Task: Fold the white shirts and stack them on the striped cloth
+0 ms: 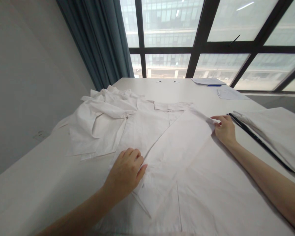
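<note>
Across white tabletop (34, 186), white coat (162, 177) lies near centre. I judge front panel (194, 154) largely spread; far-left fabric (105, 119) bunched, not yet smoothed. Right hand (225, 130) pinches coat's right edge. Left hand (126, 167), fingers curled, rests on coat; grip: cannot tell.

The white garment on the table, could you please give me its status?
Left hand on the white garment, grip unclear; right hand pinching its edge. Garment spread out, rumpled at left. White cloth off to the right, not on it.
</note>
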### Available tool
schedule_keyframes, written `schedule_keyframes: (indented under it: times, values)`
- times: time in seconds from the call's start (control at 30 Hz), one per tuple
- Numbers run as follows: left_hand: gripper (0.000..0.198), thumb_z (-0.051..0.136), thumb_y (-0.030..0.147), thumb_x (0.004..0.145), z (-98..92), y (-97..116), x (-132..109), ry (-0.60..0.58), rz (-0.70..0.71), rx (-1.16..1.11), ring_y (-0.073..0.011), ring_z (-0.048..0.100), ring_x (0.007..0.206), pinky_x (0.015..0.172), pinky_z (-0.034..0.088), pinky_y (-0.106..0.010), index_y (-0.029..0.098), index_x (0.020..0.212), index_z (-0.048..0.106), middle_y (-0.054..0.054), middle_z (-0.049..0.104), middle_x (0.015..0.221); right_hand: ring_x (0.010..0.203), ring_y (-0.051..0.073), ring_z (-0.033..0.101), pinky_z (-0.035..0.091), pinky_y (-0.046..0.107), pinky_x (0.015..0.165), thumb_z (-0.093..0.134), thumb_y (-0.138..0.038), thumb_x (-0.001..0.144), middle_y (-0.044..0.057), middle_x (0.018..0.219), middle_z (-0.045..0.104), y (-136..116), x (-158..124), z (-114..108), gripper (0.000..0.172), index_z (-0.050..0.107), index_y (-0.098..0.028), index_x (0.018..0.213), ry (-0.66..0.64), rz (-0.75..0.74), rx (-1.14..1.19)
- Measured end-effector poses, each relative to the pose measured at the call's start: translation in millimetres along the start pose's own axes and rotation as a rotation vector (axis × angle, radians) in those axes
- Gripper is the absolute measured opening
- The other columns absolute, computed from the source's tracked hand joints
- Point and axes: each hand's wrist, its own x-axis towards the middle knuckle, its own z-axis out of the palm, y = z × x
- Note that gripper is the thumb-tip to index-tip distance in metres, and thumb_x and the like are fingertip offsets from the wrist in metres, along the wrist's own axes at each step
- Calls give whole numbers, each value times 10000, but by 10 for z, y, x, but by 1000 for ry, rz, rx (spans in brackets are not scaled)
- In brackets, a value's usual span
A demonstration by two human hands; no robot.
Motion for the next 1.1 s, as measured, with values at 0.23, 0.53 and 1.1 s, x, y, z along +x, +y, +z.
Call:
schedule_keyframes:
  times: [0.23, 0.53, 1.1]
  values:
    - [144, 593, 228, 849, 30, 9, -18, 112, -31, -34, -282, 503, 918, 813, 467, -470, 139, 955, 552, -120, 550, 978, 1013, 349, 560, 440, 539, 826, 435, -213, 834, 165, 1107, 588, -132, -15, -62, 370, 654, -199, 1133, 20, -13, -166]
    - [330, 726, 410, 763, -46, 183, -106, -40, 434, -284, -245, 531, 1024, 1067, 341, -461, 199, 942, 546, -79, 594, 1086, 1148, 272, 568, 437, 473, 951, 433, -250, 921, 111, 1246, 618, -477, -77, -102, 326, 615, -255, 1192, -435, -609, 103]
    - [194, 468, 32, 742, -18, 190, -81, -82, 373, -492, -198, 541, 901, 857, 465, -323, 183, 861, 495, -59, 592, 914, 1216, 281, 569, 442, 491, 1044, 466, -465, 947, 79, 1228, 676, -489, -42, -161, 343, 696, -277, 1118, -488, -455, 352]
